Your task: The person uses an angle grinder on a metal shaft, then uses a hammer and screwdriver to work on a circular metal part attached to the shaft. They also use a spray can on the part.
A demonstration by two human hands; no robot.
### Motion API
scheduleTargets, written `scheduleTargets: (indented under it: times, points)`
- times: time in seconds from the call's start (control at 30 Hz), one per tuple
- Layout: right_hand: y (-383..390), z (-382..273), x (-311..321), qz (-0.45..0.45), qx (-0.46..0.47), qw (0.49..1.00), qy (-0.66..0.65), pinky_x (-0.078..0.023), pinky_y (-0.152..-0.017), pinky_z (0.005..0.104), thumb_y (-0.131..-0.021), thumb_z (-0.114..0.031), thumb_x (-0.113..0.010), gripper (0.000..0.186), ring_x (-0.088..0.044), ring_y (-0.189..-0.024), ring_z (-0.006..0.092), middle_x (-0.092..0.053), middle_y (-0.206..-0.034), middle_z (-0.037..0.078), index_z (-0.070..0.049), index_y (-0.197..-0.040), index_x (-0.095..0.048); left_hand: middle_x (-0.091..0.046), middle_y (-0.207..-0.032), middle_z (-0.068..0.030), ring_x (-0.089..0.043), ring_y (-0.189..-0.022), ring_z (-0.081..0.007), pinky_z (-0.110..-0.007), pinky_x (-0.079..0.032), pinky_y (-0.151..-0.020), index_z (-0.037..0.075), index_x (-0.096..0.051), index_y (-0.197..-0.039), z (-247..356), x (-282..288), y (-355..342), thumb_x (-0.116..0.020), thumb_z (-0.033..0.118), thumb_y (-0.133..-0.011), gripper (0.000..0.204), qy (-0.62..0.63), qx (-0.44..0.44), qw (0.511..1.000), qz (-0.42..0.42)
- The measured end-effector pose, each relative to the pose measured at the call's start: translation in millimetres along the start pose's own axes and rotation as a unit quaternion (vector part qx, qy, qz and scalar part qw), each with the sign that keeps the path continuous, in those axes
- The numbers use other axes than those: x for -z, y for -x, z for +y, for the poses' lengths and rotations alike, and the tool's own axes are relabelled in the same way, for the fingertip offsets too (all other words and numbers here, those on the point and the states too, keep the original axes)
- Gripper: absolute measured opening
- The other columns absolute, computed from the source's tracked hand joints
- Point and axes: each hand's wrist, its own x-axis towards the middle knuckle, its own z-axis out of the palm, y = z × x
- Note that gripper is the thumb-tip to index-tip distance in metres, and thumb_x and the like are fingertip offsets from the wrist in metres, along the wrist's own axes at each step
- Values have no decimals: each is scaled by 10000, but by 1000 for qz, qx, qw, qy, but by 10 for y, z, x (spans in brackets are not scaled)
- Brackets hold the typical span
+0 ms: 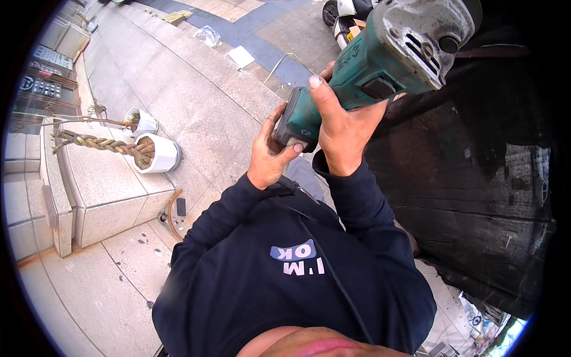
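A teal cordless angle grinder (357, 70) with a scuffed grey metal head (425, 35) is raised in front of me, tilted so the head points up and right. My right hand (350, 128) is wrapped round its body, thumb lying along the near side. At the lower end sits a dark battery pack (289, 116). My left hand (269, 156) grips this end, thumb pressed on a pale patch and fingers behind. A dark edge shows at the top right of the head; whether a disc is fitted there I cannot tell.
A black sheet (464, 172) hangs close on the right. Two white pots (159, 153) with plants, one with a braided trunk, stand by a stone ledge (119, 214) at left. A scooter (342, 24), a white sheet (241, 56) and clear plastic (208, 35) lie beyond.
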Motion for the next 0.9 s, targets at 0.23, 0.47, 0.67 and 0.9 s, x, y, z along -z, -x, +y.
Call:
scheduleTargets:
  times: [0.23,0.47,0.67,0.9]
  points:
    - [-2178,1287,-1011,-80,-24,995,-56,-520,-816,314,-810,-32,-800,381,-644,-864,165,-654,-959,80,3,-1105,-561,-323,-1587,-223,-415,-1429,-330,-466,-338,-1182,20,-135,-1619,294,838,-2364,-869,373,-803,1154,-44,-5,999,1]
    - [-4321,3935,-728,-150,-252,955,40,-532,-788,317,-755,26,-747,536,-647,-857,159,-641,-964,56,-44,-1229,-508,-323,-1582,-301,-456,-1407,-428,-568,-348,-1170,106,-136,-1633,797,2788,-4469,-509,902,-788,1220,-133,58,986,87]
    - [-4836,5667,450,-166,-379,855,313,-520,-740,308,-642,53,-661,611,-615,-813,176,-631,-938,48,-24,-1239,-561,-269,-1594,-312,-338,-1444,-524,-663,-329,-1153,110,-260,-1601,1196,3705,-6590,-438,920,-801,1151,200,-1,972,120]
    - [-5648,7668,1170,-151,-538,735,384,-538,-574,344,-593,56,-703,619,-670,-670,217,-680,-874,102,-17,-1202,-616,-366,-1552,-281,-447,-1386,-483,-647,-399,-1108,111,-282,-1597,811,4935,-9999,-492,919,-781,1168,179,30,983,-11]
